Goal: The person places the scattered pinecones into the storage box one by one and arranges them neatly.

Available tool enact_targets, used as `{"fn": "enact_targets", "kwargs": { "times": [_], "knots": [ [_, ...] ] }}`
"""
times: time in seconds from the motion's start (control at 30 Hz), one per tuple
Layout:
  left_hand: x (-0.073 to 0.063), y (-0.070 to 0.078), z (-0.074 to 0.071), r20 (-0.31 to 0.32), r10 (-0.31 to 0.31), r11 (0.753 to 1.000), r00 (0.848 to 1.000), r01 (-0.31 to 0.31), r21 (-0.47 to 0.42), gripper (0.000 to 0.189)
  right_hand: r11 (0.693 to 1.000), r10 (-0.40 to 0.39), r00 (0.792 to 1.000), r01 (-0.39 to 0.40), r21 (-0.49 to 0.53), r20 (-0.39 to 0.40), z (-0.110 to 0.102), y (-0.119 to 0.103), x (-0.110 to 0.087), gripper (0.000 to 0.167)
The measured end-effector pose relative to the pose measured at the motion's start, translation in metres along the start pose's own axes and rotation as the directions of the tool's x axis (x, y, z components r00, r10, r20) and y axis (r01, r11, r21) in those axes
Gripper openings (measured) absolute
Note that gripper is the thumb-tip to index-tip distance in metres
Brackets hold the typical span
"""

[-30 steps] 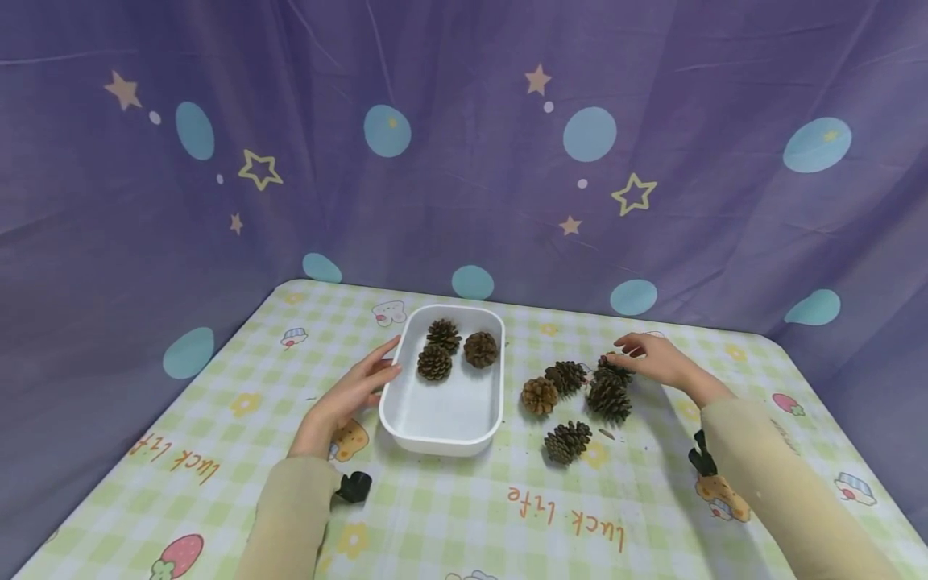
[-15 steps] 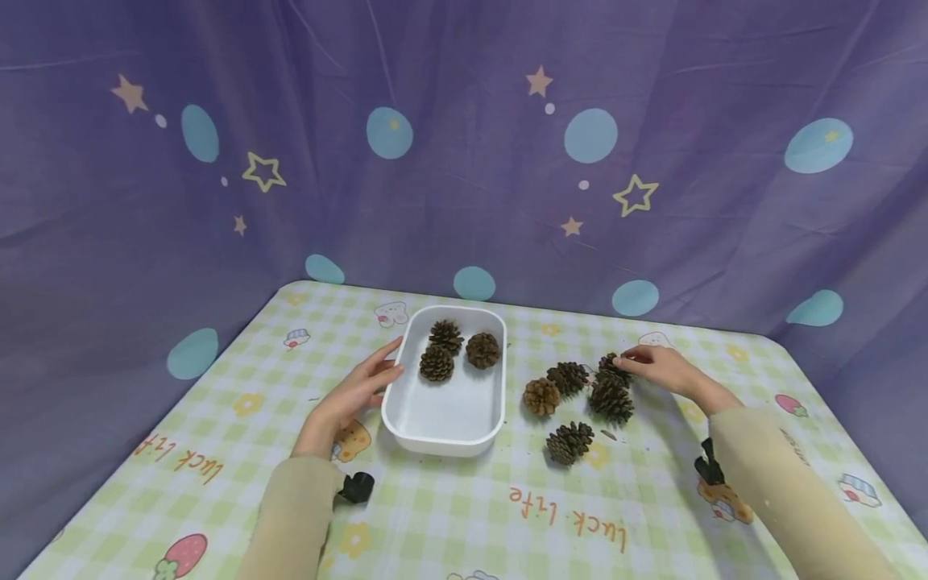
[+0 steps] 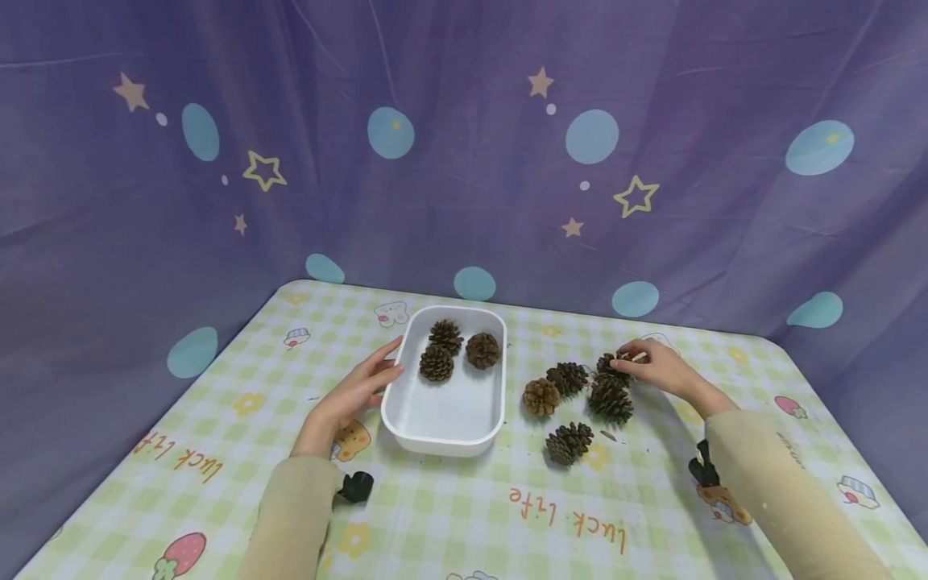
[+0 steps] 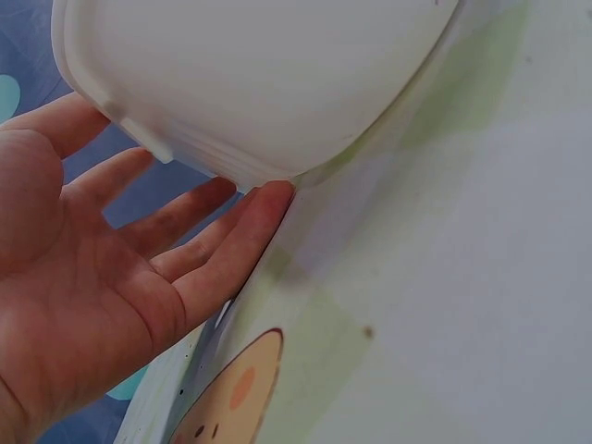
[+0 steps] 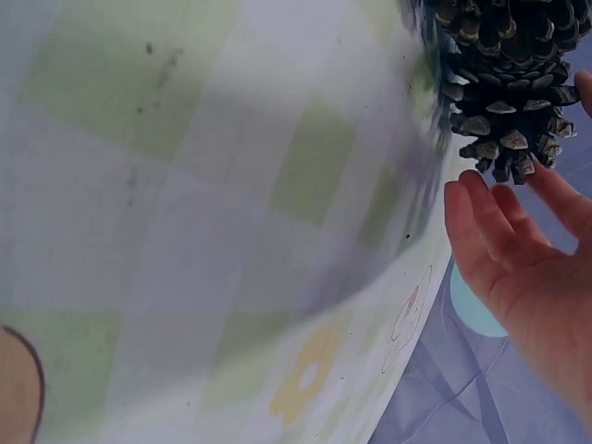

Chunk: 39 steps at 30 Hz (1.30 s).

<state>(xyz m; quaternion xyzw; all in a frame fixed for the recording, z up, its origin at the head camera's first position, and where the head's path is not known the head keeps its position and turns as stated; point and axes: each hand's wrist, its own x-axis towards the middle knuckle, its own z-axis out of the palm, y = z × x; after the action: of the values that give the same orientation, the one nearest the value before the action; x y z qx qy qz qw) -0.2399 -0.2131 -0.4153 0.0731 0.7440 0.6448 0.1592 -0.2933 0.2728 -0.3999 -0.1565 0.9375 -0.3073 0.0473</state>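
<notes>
My left hand (image 3: 353, 395) rests its extended fingers against the left side of a white plastic box (image 3: 445, 419). In the left wrist view its fingertips touch the outer wall of the box low down. Three brown pine cones (image 3: 437, 364) lie at the far end of the box. To the right, my right hand (image 3: 663, 370) pinches a dark pine cone (image 3: 607, 366) at the back of a loose group, partly covered by the fingers. The right wrist view shows a finger touching that cone's (image 5: 509, 139) end; only the thumb's tip shows at the edge.
Several other cones lie close by on the checked tablecloth (image 3: 449, 515): a large dark pine cone (image 3: 611, 400) right in front of the pinched one, a lighter pine cone (image 3: 541, 397) nearer the box, and a pine cone (image 3: 569, 444) at the front. A purple curtain (image 3: 464, 193) hangs behind.
My right hand has come down from above the back cone, and its finger and thumb have closed about it. The left hand and the box stay in place.
</notes>
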Motion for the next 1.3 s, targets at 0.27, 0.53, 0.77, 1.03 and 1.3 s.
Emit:
{"fn": "enact_targets", "kwargs": {
  "times": [0.27, 0.53, 0.77, 1.03, 1.3],
  "knots": [
    [-0.01, 0.016, 0.005, 0.01, -0.016, 1.0, 1.0, 0.016, -0.003, 0.061, 1.0, 0.01, 1.0, -0.01, 0.026, -0.007, -0.002, -0.002, -0.001, 0.06],
    [-0.001, 0.001, 0.001, 0.002, -0.006, 1.0, 1.0, 0.006, 0.006, 0.059, 0.999, -0.009, 0.998, 0.011, 0.031, -0.067, -0.006, -0.004, -0.001, 0.059],
    [0.003, -0.005, -0.002, -0.002, 0.004, 1.0, 1.0, -0.004, 0.008, 0.061, 0.996, -0.079, 0.989, 0.085, 0.037, -0.121, -0.011, -0.012, 0.004, 0.069],
    [-0.013, 0.021, 0.007, 0.007, -0.02, 1.0, 1.0, 0.019, 0.012, 0.061, 0.991, -0.133, 0.987, 0.133, -0.006, -0.088, -0.012, -0.028, 0.01, 0.062],
    [-0.006, 0.009, 0.003, 0.01, -0.005, 1.0, 1.0, 0.005, -0.008, 0.06, 0.987, -0.161, 0.984, 0.161, 0.001, -0.074, -0.011, -0.054, 0.017, 0.06]
  ]
}}
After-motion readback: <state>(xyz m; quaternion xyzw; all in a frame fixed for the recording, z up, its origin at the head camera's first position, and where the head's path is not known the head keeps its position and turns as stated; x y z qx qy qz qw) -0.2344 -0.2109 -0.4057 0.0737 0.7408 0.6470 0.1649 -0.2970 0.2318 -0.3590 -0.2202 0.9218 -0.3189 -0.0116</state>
